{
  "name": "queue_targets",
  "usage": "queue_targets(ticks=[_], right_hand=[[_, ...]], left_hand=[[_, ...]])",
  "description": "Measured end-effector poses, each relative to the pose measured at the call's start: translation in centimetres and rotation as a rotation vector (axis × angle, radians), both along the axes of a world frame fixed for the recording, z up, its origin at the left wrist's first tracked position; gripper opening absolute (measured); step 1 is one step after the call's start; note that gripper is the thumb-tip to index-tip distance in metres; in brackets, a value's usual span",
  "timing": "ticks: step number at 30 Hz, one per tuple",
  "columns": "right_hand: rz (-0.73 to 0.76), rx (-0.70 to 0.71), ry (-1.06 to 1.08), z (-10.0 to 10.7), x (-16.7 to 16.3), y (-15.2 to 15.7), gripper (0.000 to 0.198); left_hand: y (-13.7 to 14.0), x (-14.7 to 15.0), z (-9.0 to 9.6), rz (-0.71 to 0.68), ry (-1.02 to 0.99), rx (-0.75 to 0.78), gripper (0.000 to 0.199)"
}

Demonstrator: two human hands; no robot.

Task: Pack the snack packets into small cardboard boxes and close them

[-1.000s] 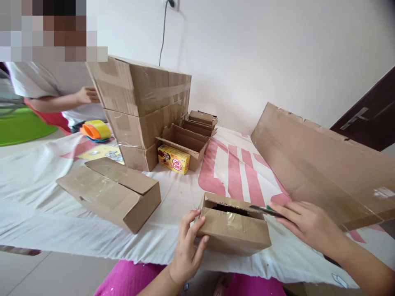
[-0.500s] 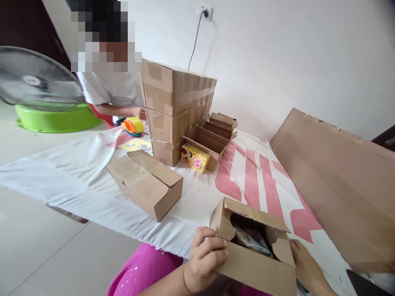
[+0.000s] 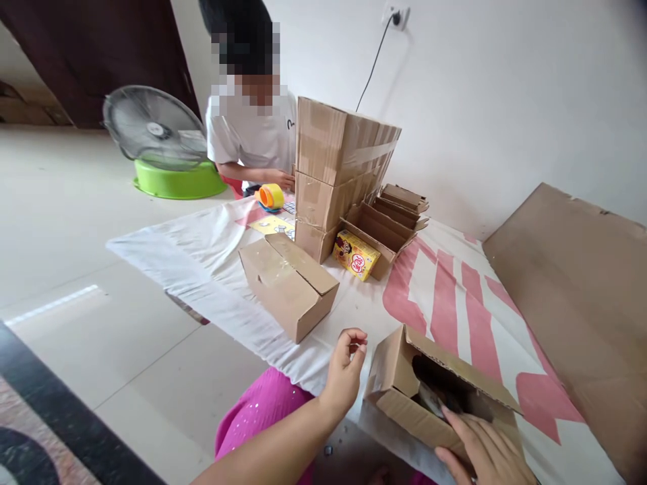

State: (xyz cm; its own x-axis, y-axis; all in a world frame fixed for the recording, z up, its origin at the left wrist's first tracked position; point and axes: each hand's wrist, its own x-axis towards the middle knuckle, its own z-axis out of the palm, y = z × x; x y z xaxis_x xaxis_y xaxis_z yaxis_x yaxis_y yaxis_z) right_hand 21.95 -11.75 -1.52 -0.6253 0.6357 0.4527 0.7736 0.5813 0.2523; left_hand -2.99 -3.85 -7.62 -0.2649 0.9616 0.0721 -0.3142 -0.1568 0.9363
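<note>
An open brown cardboard box (image 3: 404, 404) sits at the near edge of the cloth-covered table, tilted in my view. Inside its dark opening shows part of a printed packet (image 3: 430, 399), whose kind I cannot make out. My right hand (image 3: 480, 441) lies over the box's near right side with fingers stretched out, the fingertips at the opening beside the packet. Left of the box, apart from it, my left hand (image 3: 346, 370) is raised, loosely curled, with a gap between thumb and fingers and nothing in it. A closed cardboard box (image 3: 288, 283) lies beyond my left hand.
Stacked cartons (image 3: 323, 148) stand at the back, beside open empty boxes (image 3: 381, 229) and a yellow printed box (image 3: 355, 254). Tape rolls (image 3: 271, 196) lie near a person in a white shirt (image 3: 253, 138). A large cardboard sheet (image 3: 576, 289) leans at right.
My left hand has let go of the box's left side and moved away from it. My right hand has come from the right side onto the opening. The view has swung left.
</note>
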Motion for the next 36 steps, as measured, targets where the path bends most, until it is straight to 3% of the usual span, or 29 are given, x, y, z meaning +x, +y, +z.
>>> queue_targets(ticks=[8, 14, 18, 21, 25, 29, 33, 36], right_hand=[[-0.017, 0.011, 0.022, -0.5, 0.4, -0.3, 0.036], [-0.009, 0.045, -0.022, 1.5, -0.4, -0.2, 0.038], [-0.098, 0.096, -0.075, 3.6, 0.6, -1.1, 0.049], [-0.248, 0.115, -0.067, 4.2, 2.1, -1.8, 0.050], [-0.419, 0.082, -0.068, 2.3, 4.4, -2.2, 0.068], [-0.484, -0.137, 0.087, -0.5, 5.0, -2.5, 0.072], [-0.529, -0.221, 0.313, -1.6, 3.4, -3.1, 0.071], [-0.448, -0.168, 0.482, -1.3, 1.8, -3.4, 0.076]], left_hand=[[0.0, 0.8, -1.2, -0.117, 0.071, -0.081, 0.016], [0.1, 0.4, -1.3, -0.141, 0.050, -0.063, 0.021], [-0.1, 0.0, -1.4, -0.148, 0.023, -0.022, 0.031], [-0.4, -0.1, -1.2, -0.156, -0.007, 0.001, 0.037], [-1.0, -0.2, -0.6, -0.147, 0.008, 0.019, 0.040], [-1.9, -0.4, 0.0, -0.214, 0.120, 0.089, 0.040], [-3.0, 0.0, 0.1, -0.448, 0.355, 0.305, 0.082], [-3.1, 0.1, -0.1, -0.385, 0.437, 0.305, 0.100]])
